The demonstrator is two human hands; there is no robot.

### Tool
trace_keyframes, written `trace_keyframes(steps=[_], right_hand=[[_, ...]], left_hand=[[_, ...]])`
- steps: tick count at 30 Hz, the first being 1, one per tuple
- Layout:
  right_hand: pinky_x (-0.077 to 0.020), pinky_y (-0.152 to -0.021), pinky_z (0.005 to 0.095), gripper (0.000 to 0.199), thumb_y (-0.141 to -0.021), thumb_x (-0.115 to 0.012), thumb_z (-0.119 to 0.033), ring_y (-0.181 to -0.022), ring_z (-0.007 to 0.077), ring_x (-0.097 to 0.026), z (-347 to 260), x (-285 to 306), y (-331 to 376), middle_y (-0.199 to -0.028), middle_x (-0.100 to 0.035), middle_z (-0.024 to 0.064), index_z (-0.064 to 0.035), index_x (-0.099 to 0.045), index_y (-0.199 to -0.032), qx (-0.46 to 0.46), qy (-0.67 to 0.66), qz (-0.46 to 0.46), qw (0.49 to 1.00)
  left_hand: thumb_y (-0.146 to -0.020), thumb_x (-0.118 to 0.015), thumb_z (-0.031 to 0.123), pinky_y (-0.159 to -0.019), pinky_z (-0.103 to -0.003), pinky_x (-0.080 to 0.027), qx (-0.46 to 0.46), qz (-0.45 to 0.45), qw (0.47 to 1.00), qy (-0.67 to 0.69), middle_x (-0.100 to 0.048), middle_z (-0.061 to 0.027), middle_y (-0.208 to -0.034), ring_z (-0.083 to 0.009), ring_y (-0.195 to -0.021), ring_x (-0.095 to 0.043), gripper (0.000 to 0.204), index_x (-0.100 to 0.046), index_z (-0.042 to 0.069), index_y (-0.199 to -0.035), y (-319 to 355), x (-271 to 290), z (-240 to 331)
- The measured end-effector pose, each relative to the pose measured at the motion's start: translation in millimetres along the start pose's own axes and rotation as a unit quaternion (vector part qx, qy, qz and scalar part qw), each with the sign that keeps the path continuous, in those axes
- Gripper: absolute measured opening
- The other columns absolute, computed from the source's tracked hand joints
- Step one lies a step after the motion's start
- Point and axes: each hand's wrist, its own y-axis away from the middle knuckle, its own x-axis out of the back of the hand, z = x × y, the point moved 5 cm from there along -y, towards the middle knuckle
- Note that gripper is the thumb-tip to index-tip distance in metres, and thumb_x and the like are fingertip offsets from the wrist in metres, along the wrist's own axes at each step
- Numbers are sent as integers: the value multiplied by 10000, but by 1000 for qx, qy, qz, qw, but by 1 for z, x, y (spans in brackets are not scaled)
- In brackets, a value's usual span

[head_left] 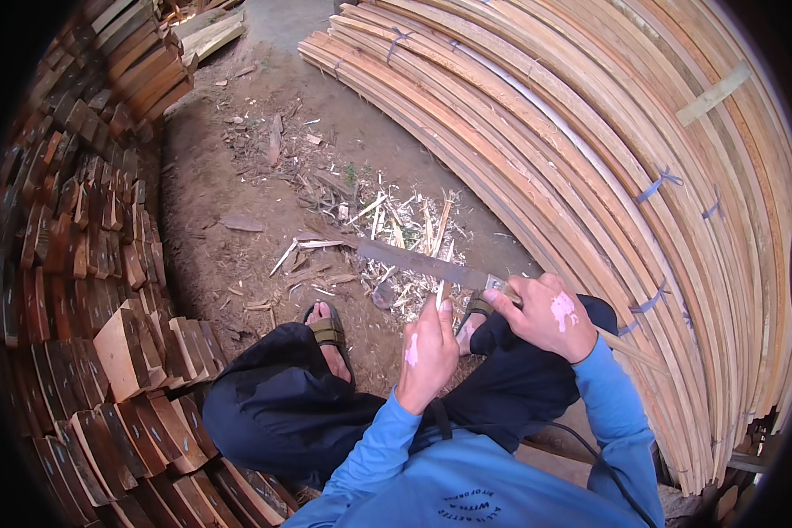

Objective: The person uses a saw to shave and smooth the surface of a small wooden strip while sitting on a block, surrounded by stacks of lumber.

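My right hand point(550, 315) is closed around the handle of a long knife, like a machete. Its dark, worn blade point(422, 262) points left across the front of me, and a pale metal collar shows beside my thumb. In my left hand point(427, 354), a thin pale wood stick point(442, 294) is pinched, thumb up, its top end close under the blade. I cannot tell whether stick and blade touch. Light wood shavings point(405, 224) lie heaped on the ground beyond the blade. Both hands are above my knees, in front of my dark trousers.
Stacked wood pieces point(132, 352) rise along the left. Long wooden strips point(537, 150), bundled with bluish ties point(658, 185), fill the right side. Bark and wood scraps point(317, 264) litter the dirt floor. My sandalled feet point(330, 339) rest near the shavings. A black cable point(581, 440) crosses my lap.
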Motion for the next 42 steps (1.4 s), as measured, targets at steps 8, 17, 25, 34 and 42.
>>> trace_keyframes(steps=[8,17,25,34,42], right_hand=[[-575,-719,567,599,-1031,-630,-560,-756,495,-708,1,-7,-2,-717,-675,292,4,-710,-847,-15,-10,-6,1000],[-575,-713,573,601,-1026,-646,-545,-748,501,-713,-5,-14,3,-760,-693,302,19,-700,-825,0,-5,22,1000],[-593,-721,545,588,-1026,-645,-542,-734,479,-719,-11,-14,4,-725,-692,278,14,-714,-848,24,-23,-15,999],[-590,-707,551,619,-1013,-635,-596,-734,473,-727,-10,-23,-9,-669,-698,228,-20,-732,-810,9,-4,22,1000],[-572,-657,555,632,-980,-656,-643,-692,480,-714,-8,-28,-14,-652,-672,253,-34,-746,-837,10,17,67,998]], left_hand=[[-1133,-480,190,-649,-593,-465,21,-16,1000,-6,-668,-351,-866,-552,-804,-677,300,-619,-63,-1214,3,0,-3],[-1139,-475,219,-676,-583,-460,38,-20,999,5,-653,-342,-847,-533,-793,-658,325,-627,-65,-1177,-1,-2,-2],[-1140,-492,241,-656,-551,-444,-3,4,1000,-15,-648,-310,-818,-498,-748,-642,332,-634,-57,-1100,4,-7,-18],[-1135,-495,243,-653,-585,-436,29,19,999,-10,-654,-320,-808,-556,-773,-637,342,-635,-61,-1063,-6,0,-17],[-1136,-492,280,-713,-606,-441,41,20,999,-26,-656,-338,-869,-561,-854,-640,374,-634,-57,-1056,-13,4,-16]])
